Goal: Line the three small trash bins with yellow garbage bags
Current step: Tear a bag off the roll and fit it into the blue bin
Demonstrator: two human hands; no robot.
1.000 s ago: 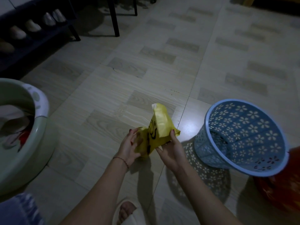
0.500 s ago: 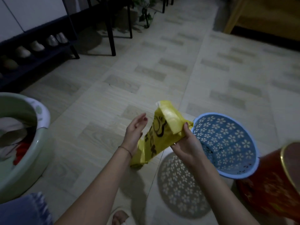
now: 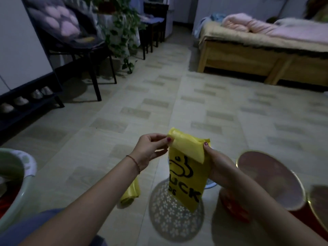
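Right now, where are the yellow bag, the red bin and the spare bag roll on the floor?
Yellow bag (image 3: 188, 176): head view, on its printed front.
Red bin (image 3: 269, 180): head view, inside its open mouth.
Bag roll (image 3: 132, 194): head view, on its yellow side.

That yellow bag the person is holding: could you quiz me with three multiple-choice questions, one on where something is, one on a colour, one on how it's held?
1. Where does the spare yellow roll lie?
A. on the bed
B. on the floor under the left forearm
C. in the green basin

2. What colour is the print on the yellow bag?
A. black
B. red
C. white

3. How is the bag held?
A. one hand only
B. lying on the floor
C. pinched at its top by both hands

Answers: 1 B, it sits on the tiles below that arm. 2 A, dark letters and a duck outline. 3 C, the left hand and right hand each pinch the top edge.
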